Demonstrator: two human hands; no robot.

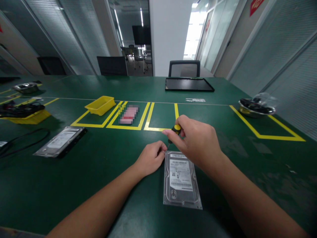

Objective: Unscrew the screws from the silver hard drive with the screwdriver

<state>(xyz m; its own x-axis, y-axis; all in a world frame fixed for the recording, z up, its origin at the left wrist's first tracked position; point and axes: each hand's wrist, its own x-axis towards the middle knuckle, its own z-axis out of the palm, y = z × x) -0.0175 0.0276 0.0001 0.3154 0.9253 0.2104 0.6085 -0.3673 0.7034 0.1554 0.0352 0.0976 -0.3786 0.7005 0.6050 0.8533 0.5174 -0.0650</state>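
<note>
A silver hard drive (182, 178) with a white label lies flat on the green table, label side up. My right hand (198, 137) is closed around a screwdriver (176, 129) with a yellow and black handle; its thin shaft slants down to the drive's far left corner. My left hand (152, 157) is beside that corner, its thumb and forefinger pinched together near the screwdriver's tip. Whatever those fingertips hold, if anything, is too small to make out.
Another hard drive (60, 141) lies at left, near a black cable (27, 145) and a loaded yellow tray (32, 118). Farther back are a yellow bin (101, 105), a blurred pink item (129, 115), a black panel (189, 84) and a metal bowl (256, 111).
</note>
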